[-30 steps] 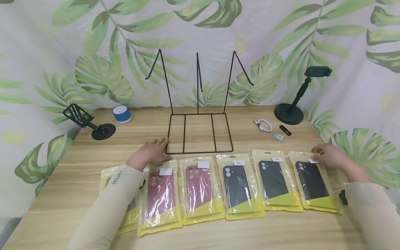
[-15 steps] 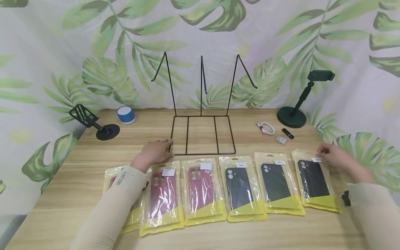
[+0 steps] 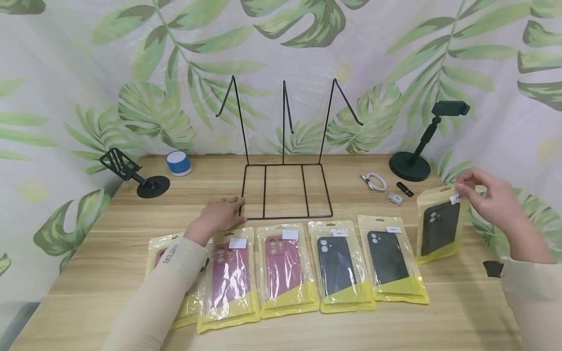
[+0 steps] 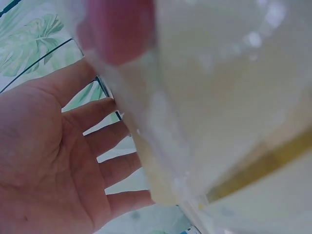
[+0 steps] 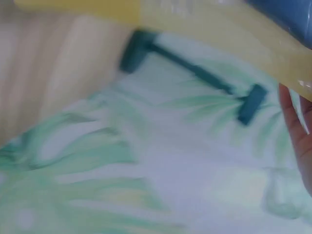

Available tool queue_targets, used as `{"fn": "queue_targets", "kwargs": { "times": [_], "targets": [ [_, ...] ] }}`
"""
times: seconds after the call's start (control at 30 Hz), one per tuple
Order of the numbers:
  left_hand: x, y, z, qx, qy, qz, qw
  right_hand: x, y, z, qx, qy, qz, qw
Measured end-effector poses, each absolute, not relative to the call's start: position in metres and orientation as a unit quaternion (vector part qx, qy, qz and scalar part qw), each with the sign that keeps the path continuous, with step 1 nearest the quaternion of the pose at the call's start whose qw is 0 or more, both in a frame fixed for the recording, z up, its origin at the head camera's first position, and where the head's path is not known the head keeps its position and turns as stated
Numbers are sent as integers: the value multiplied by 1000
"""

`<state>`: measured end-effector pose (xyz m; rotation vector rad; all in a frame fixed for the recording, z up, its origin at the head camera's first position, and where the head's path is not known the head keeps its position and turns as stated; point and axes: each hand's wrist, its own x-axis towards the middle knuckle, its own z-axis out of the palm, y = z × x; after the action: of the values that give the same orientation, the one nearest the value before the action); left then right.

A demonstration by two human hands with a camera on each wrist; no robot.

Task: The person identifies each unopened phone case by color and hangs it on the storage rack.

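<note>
Right hand is now lifting the black phone-case packet off the surface, grip pinching its top | left hand lying flat, released, beside wire rack

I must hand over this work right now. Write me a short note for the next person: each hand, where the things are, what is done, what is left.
Right hand: pinches the top of the yellow-and-clear packet with a black phone case, lifted off the light wooden table.
Left hand: open, flat on the table beside the black wire rack.
Done: one packet picked up.
Left: five packets lie in a row, the two black-case packets and three dark-red-case packets. The rack holds nothing.
</note>
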<state>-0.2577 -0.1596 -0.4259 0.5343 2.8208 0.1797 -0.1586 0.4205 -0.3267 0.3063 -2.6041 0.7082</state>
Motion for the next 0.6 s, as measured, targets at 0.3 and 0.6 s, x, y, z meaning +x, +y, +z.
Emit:
{"fn": "queue_targets", "kwargs": {
  "times": [0.3, 0.6],
  "targets": [
    [-254, -160, -425, 179, 971, 84, 135, -176, 357, -291, 310, -838, 270, 359],
    [-254, -161, -426, 174, 970, 93, 143, -212, 282, -266, 296, -817, 280, 408]
  ]
}}
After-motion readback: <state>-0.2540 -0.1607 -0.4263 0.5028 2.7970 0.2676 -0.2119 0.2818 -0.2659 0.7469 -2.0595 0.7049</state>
